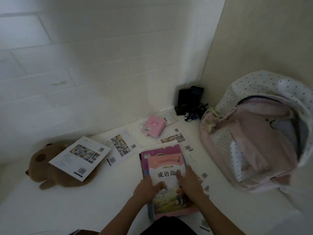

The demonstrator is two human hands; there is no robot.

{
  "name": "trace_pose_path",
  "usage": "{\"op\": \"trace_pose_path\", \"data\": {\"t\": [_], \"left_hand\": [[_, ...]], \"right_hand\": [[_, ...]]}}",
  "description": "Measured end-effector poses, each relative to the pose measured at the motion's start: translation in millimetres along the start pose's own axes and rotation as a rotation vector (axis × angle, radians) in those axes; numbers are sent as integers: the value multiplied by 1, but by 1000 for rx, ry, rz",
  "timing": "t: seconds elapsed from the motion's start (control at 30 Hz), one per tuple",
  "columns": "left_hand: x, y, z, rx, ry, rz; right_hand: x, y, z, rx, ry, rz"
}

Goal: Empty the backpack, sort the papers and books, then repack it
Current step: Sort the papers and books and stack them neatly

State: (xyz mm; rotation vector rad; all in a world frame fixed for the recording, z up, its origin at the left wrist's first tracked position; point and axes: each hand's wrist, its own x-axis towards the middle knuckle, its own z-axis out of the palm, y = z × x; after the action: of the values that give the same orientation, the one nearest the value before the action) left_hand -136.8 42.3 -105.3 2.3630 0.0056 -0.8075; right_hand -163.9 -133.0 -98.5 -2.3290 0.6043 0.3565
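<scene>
Step in hand, by judgement: sorting; books are being stacked.

Nearest: left hand (147,186) grasping the left edge of the top storybook (171,184), thumb over the cover; right hand (189,181) released, fingers flat on that cover. Beneath it, a purple book (158,150), edges offset.

Beyond: loose papers (123,146) and a pink spiral notebook (155,126) scattered on the white surface (105,197). Left: plush toy (44,168) under a booklet (81,157). Right: pink backpack (250,141), unzipped.

Next calls for squaring the stack, then gathering papers.
</scene>
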Motion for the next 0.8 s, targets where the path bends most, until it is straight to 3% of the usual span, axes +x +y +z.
{"op": "trace_pose_path", "data": {"t": [0.13, 0.23, 0.33, 0.4, 0.47, 0.7, 0.8], "left_hand": [[4, -5, 3, 236, 21, -99], [2, -10, 0, 108, 167, -154], [8, -16, -6, -192, 293, -246], [13, -13, -9, -501, 259, -312], [14, -7, -10, -646, 220, -358], [29, -14, -10, -893, 212, -429], [34, -10, -11, -791, 201, -433]], "right_hand": [[5, 8, -1, -219, 24, -32], [8, 21, -7, -416, 170, -146], [14, 33, -14, -53, 145, -10], [21, 38, -16, 172, 67, 88], [25, 36, -14, 391, -40, 154], [35, 31, -25, 421, -337, 198], [39, 33, -27, 444, -405, 246]]}}
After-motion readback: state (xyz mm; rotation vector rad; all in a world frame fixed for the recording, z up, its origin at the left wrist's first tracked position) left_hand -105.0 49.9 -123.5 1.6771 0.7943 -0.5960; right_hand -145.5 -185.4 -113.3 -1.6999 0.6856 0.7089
